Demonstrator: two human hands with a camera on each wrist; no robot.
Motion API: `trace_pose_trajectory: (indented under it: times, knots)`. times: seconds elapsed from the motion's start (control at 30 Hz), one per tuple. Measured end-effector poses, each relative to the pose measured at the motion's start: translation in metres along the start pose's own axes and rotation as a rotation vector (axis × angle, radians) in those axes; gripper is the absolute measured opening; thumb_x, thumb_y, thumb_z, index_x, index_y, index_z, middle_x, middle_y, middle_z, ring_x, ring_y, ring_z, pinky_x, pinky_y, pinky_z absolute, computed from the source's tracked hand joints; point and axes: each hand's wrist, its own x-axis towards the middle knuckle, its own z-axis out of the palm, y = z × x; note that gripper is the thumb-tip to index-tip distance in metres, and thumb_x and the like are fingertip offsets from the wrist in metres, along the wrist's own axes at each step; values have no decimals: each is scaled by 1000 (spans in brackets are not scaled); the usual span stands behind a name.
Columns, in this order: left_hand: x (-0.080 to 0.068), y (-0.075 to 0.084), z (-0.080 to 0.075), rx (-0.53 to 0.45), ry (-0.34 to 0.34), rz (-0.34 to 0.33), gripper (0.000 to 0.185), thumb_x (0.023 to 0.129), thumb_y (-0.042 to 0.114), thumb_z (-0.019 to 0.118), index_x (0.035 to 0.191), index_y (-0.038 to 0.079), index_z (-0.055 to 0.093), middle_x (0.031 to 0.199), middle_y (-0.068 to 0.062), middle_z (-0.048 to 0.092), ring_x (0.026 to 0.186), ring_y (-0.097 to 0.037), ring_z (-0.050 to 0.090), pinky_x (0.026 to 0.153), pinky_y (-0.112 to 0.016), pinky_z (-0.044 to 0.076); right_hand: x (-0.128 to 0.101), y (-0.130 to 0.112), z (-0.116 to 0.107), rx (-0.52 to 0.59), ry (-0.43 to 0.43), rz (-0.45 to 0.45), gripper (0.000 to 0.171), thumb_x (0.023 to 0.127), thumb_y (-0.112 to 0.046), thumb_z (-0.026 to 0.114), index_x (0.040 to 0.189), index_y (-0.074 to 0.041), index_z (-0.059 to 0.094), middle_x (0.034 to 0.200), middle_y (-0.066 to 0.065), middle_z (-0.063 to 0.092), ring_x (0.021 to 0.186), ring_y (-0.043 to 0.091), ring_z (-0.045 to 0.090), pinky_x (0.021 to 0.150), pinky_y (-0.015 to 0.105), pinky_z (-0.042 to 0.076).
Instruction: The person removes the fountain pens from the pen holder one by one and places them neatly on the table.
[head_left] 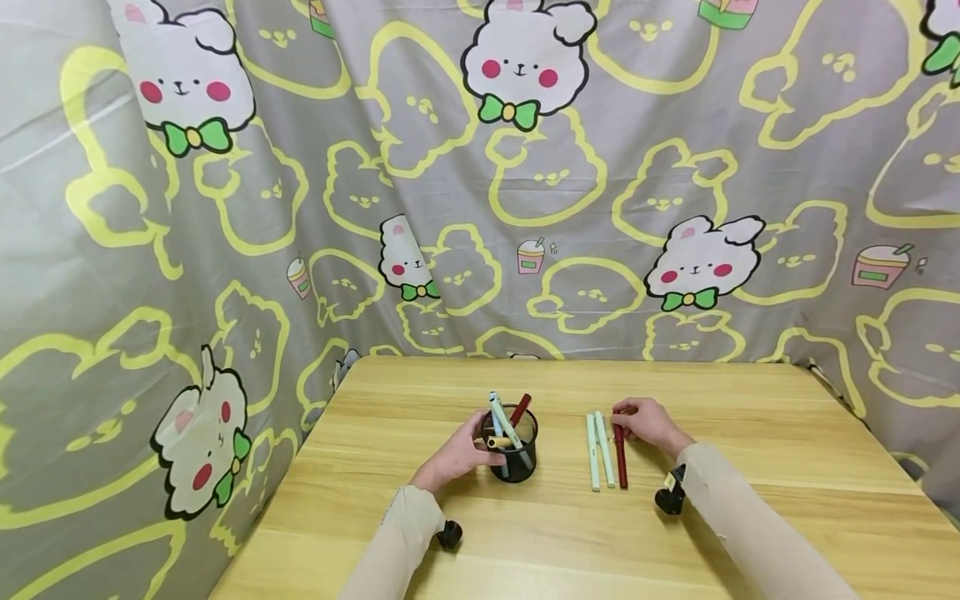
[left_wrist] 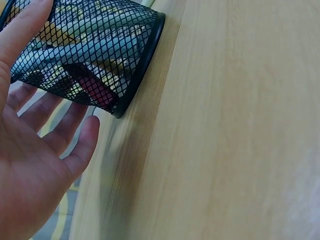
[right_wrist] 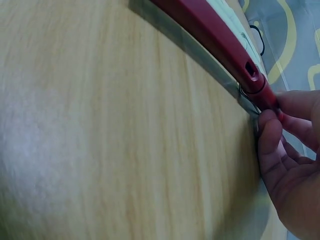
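Observation:
A black mesh pen cup (head_left: 513, 450) stands on the wooden table (head_left: 750, 517) with several pens in it, pale blue and dark red among them. My left hand (head_left: 459, 454) curls round its left side; in the left wrist view the cup (left_wrist: 85, 50) lies against my thumb and fingers (left_wrist: 60, 135). To its right lie two pale green pens (head_left: 600, 450) and a dark red pen (head_left: 621, 457), side by side. My right hand (head_left: 643, 422) pinches the far end of the red pen (right_wrist: 215, 35), fingertips (right_wrist: 272, 130) closed on it at the table surface.
A grey cloth (head_left: 480, 183) printed with rabbits hangs behind the table and along its left side. The table's far edge runs close behind the cup. Bare wood extends right of the pens and toward the front edge.

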Motion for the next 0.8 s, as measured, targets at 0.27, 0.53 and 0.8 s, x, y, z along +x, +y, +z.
trace_pose_trajectory:
  times: [0.27, 0.53, 0.8]
  knots:
    - [3, -13, -1, 13, 23, -5, 76, 76, 2, 77, 139, 11, 36, 127, -12, 49, 106, -24, 56, 86, -36, 49, -2, -2, 0, -1, -11, -14, 25, 93, -3, 55, 112, 13, 59, 83, 13, 65, 65, 19, 58, 57, 30, 51]
    - [3, -11, 0, 21, 15, 14, 78, 77, 1, 76, 142, 7, 33, 131, -12, 48, 112, -24, 51, 89, -36, 47, -2, -1, -1, -3, -10, -14, 24, 93, -3, 56, 111, 13, 59, 83, 12, 64, 67, 20, 58, 58, 32, 51]
    - [-7, 14, 1, 28, 0, -20, 73, 79, 0, 74, 140, 7, 35, 127, -14, 49, 106, -25, 55, 86, -36, 48, -2, -2, -1, 20, -4, 8, 24, 92, -4, 57, 110, 12, 59, 80, 10, 63, 68, 21, 58, 58, 32, 51]
